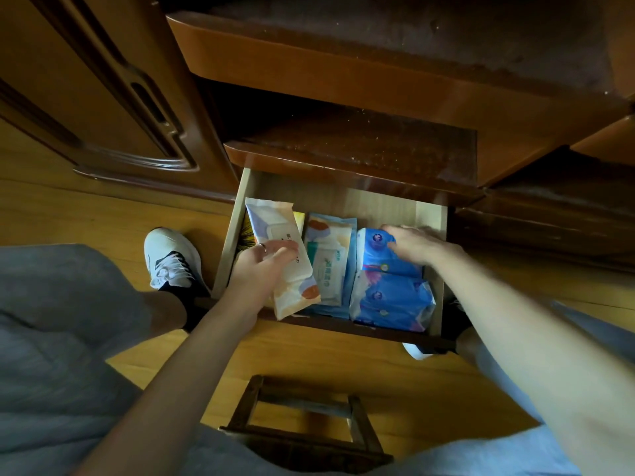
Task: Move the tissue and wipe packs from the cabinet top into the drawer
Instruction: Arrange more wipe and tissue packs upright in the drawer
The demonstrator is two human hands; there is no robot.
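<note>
The pale wooden drawer (229, 231) stands pulled out below the dark cabinet top (360, 146). My left hand (261, 269) grips a white wipe pack with orange patches (275, 228), tilted over the drawer's left side. Beside it lies a second wipe pack (330, 255) flat in the middle. At the right, two blue tissue packs lie end to end: the far blue pack (374, 252) under my right hand (415, 245), which presses on its top, and the near blue pack (391, 300) by the drawer front. A yellow item (299, 218) peeks out behind the held pack.
A small dark wooden stool (302, 431) stands on the floor between my knees. My white shoe (168, 259) rests left of the drawer, the other shoe (417, 350) under its front right corner. A carved wooden cabinet door (103, 97) is at the left.
</note>
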